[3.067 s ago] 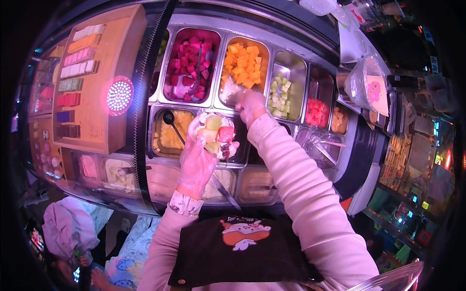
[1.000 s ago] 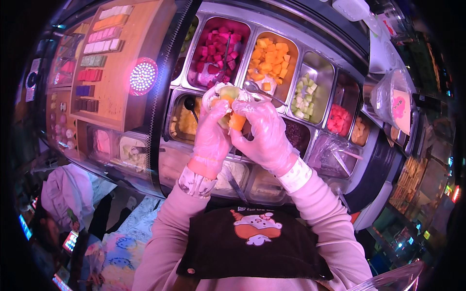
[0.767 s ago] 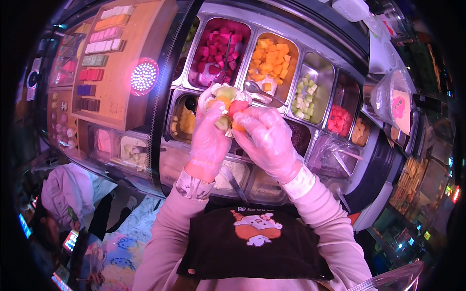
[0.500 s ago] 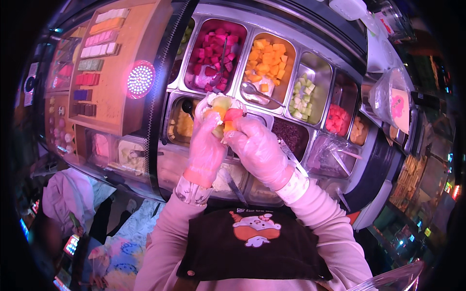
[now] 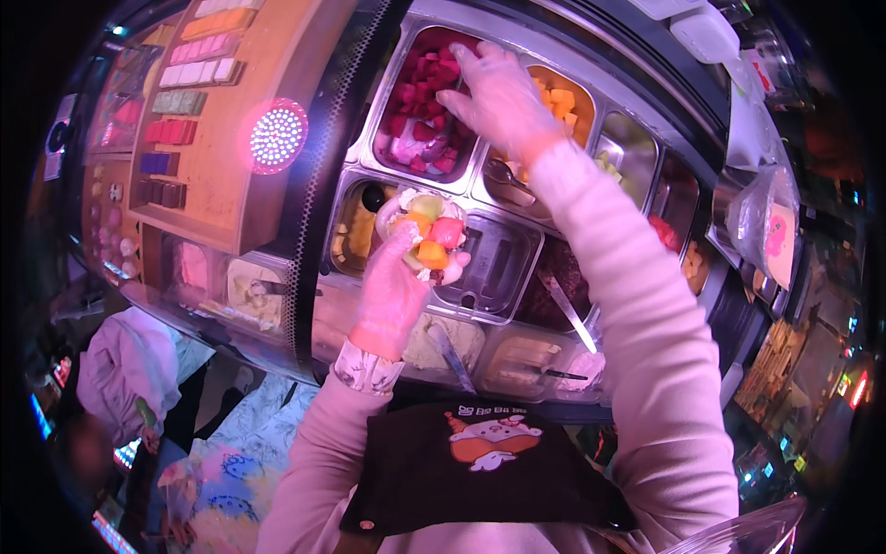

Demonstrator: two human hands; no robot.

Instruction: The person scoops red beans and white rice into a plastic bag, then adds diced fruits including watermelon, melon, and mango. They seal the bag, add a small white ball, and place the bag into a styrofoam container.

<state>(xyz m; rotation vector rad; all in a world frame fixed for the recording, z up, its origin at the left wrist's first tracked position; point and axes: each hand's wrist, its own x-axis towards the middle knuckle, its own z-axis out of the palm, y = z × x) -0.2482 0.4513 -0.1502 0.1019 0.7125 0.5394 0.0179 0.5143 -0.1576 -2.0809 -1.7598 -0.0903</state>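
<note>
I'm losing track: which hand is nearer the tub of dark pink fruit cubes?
Right. The right hand is over the tub; the left hand is outside its near end, holding the fruit-topped treat.

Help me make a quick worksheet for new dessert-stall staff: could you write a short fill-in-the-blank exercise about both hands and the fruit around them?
1. The gloved left hand holds a cream dessert topped with chunks of colourful ____ [the topping].
2. The other gloved hand, reaching over the magenta fruit cubes, is the ____ one.
3. Seen from above, those cubes lie to the ____ of the orange fruit cubes.

Missing words: fruit; right; left.
</note>
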